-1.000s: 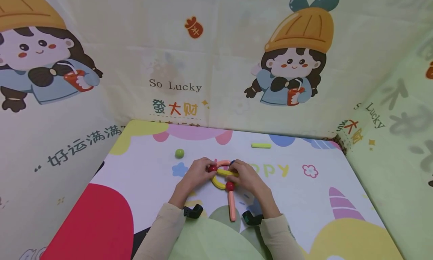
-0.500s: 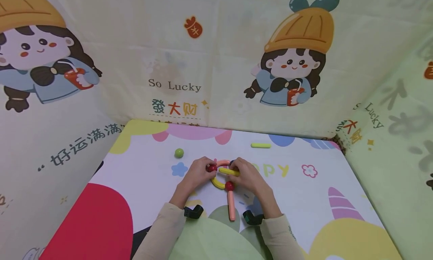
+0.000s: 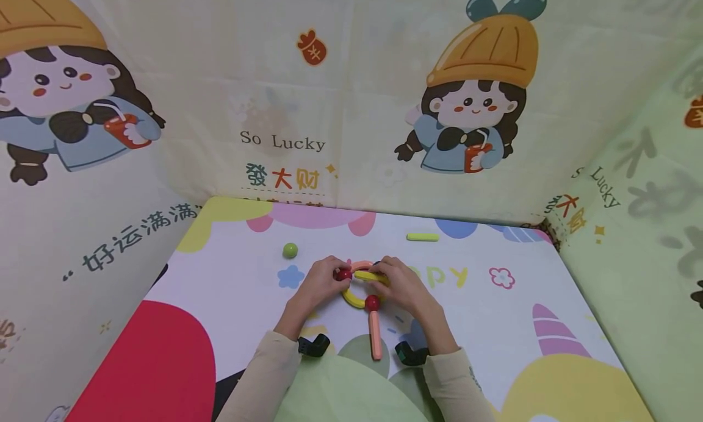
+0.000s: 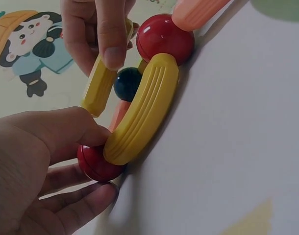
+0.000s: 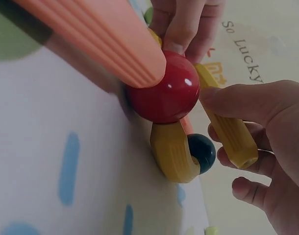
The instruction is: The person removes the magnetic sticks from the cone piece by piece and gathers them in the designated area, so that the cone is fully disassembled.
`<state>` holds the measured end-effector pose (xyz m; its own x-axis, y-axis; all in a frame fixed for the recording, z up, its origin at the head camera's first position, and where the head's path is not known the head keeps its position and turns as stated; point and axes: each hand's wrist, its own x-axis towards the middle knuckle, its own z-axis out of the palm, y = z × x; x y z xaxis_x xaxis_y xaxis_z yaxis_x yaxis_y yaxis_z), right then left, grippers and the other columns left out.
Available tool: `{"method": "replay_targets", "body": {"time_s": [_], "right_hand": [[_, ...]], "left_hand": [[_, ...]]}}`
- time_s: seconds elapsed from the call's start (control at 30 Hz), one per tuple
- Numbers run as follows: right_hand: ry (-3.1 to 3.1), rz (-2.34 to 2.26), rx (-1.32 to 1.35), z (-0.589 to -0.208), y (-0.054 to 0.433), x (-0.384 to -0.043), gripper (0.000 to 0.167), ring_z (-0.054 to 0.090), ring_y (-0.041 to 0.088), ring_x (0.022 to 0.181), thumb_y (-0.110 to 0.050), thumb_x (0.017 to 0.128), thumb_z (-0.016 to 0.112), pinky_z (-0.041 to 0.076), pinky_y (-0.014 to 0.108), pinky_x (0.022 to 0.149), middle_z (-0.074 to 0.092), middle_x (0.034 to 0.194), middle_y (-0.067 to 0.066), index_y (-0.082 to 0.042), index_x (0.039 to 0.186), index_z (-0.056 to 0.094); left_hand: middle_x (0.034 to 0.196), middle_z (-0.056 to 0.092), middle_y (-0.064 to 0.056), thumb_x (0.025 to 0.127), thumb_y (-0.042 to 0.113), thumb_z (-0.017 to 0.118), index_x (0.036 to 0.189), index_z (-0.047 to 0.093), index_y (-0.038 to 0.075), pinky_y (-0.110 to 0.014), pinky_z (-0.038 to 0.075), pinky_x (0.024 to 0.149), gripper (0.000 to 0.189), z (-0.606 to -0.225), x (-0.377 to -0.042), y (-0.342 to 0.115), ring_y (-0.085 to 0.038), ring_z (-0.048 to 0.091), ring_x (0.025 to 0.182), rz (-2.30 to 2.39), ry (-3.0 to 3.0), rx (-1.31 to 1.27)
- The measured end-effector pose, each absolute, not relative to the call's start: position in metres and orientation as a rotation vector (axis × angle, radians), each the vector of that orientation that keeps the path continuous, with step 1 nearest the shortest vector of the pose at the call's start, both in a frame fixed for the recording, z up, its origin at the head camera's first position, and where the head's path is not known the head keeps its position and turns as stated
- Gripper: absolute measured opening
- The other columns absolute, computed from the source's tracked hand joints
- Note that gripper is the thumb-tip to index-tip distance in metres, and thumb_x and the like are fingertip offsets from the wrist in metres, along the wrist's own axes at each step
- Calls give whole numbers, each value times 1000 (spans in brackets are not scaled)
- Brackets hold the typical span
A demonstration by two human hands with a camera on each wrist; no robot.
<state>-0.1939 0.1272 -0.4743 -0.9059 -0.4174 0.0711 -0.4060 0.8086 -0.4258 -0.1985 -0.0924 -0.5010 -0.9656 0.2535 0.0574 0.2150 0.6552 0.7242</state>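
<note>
My left hand (image 3: 318,282) grips a red ball (image 4: 96,164) on the left of a ring of toy rods and balls lying on the table. Between the thumb and fingers of my right hand (image 3: 405,283) is a straight yellow rod (image 3: 369,276), held above the ring with its left end just short of that ball. A curved yellow rod (image 4: 145,112) links the gripped ball to a nearer red ball (image 3: 372,302), from which a straight pink rod (image 3: 376,336) points towards me. Further round are another yellow curve (image 5: 171,152), a dark blue ball (image 5: 203,153) and a pink curved rod (image 3: 360,265).
A green ball (image 3: 290,250) lies beyond the ring to the left. At the back right is a lime-green rod (image 3: 422,237). Printed cloth (image 3: 362,105) hangs as walls behind and beside the patterned tabletop (image 3: 483,324).
The straight yellow rod's left end has drawn slightly away from the gripped red ball, leaving a small gap. My left hand still holds that ball, and the ring has stayed in place.
</note>
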Motion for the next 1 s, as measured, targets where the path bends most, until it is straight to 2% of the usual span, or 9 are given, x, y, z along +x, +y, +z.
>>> {"method": "replay_targets", "body": {"time_s": [0.5, 0.77, 1.0], "right_hand": [[3098, -530, -721, -464, 146, -213, 29, 62, 21, 102, -17, 90, 75, 53, 42, 95, 68, 109, 4, -11, 117, 68], [3100, -589, -569, -466, 164, -230, 28, 62, 21, 103, -15, 94, 70, 56, 40, 95, 59, 117, 4, -11, 120, 64], [3111, -591, -565, -471, 187, -246, 24, 62, 24, 101, -12, 97, 66, 55, 44, 95, 56, 119, 7, -8, 120, 63]], "left_hand": [[107, 68, -8, 86, 16, 75, 113, 73, 8, -36, 58, 85, 28, -501, -198, -91, -18, 59, 90, 1210, 2808, 380], [109, 67, -7, 87, 17, 75, 115, 73, 10, -35, 58, 87, 29, -499, -197, -91, -18, 58, 92, 1214, 2786, 322], [109, 67, -7, 87, 18, 74, 116, 73, 9, -35, 58, 87, 30, -497, -197, -91, -19, 59, 93, 1216, 2782, 319]]}}
